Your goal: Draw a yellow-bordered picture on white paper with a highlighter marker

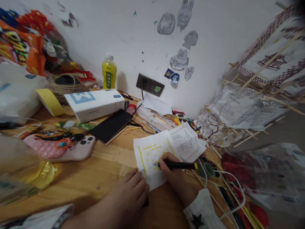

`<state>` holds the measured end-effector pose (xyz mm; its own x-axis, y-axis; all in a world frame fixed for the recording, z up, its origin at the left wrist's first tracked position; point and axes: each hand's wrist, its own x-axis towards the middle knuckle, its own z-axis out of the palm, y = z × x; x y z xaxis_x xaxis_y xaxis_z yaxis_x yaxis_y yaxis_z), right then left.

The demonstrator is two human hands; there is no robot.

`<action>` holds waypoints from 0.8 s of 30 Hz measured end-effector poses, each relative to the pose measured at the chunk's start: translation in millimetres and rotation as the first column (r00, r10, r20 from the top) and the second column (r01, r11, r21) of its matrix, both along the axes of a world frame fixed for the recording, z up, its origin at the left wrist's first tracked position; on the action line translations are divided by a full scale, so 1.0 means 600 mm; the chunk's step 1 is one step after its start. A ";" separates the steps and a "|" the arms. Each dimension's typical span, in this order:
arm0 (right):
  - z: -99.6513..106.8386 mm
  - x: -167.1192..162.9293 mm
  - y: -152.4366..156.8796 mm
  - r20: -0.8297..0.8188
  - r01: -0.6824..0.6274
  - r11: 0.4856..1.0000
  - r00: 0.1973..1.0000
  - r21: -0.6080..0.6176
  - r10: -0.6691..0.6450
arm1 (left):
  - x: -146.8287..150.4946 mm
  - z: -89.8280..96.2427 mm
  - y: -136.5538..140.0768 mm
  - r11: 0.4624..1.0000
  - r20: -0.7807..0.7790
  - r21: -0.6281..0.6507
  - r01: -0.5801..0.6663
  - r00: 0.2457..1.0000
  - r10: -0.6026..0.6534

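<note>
My right hand (170, 170) is closed around a black marker (182, 164) with a yellow band at its rear end. The marker's tip is at a white sheet of paper (145, 149) bearing yellow lines, marks and writing. My left hand (133, 189) lies with its fingers flat at the sheet's lower left edge, partly on the wooden table. Something small and dark shows beneath that hand, too hidden to name. Beside the yellow-marked sheet, touching it on the right, is a second sheet (190, 140) with a grey pencil drawing and a border.
Left stand a white box (95, 106), a bottle of yellow drink (109, 71), yellow tape (50, 101) and a pink-cased phone (83, 148). A black tablet-like slab (111, 125) lies behind the paper. Thin sticks, a white cord (241, 187) and plastic bags (274, 171) crowd the right.
</note>
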<state>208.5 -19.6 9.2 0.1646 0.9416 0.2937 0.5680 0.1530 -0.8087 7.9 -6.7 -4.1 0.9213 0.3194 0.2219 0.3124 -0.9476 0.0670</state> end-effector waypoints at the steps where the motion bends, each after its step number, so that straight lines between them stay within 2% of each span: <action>1: 0.001 0.003 -0.001 0.039 0.064 0.997 0.997 0.049 -0.066 | -0.001 0.004 0.004 1.000 -0.008 -0.002 -0.010 1.000 0.010; 3: 0.002 0.010 -0.003 0.069 0.173 0.974 0.980 0.146 -0.184 | -0.006 0.013 0.013 0.999 0.012 -0.016 -0.048 0.999 0.049; 8: -0.008 0.039 -0.012 -0.004 0.317 0.888 0.942 0.334 -0.335 | -0.021 0.032 0.050 0.987 0.099 -0.038 -0.157 0.982 0.160; 10: -0.015 0.056 -0.018 -0.037 0.355 0.882 0.932 0.310 -0.362 | -0.027 0.037 0.070 0.967 0.127 -0.048 -0.251 0.959 0.255; 13: -0.020 0.086 -0.031 -0.079 0.434 0.858 0.899 0.275 -0.430 | -0.034 0.041 0.095 0.943 0.149 -0.034 -0.332 0.931 0.333; 16: -0.023 0.107 -0.043 -0.050 0.451 0.868 0.891 0.207 -0.451 | -0.038 0.042 0.107 0.924 0.161 -0.029 -0.381 0.911 0.381; 19: -0.024 0.107 -0.049 0.066 0.437 0.888 0.891 0.140 -0.449 | -0.039 0.041 0.111 0.917 0.174 -0.046 -0.397 0.900 0.399; 21: -0.022 0.095 -0.050 0.130 0.405 0.904 0.897 0.136 -0.422 | -0.038 0.039 0.115 0.915 0.188 -0.064 -0.398 0.896 0.403; 24: -0.014 0.071 -0.049 0.105 0.310 0.939 0.939 0.151 -0.327 | -0.037 0.036 0.125 0.915 0.217 -0.092 -0.393 0.889 0.404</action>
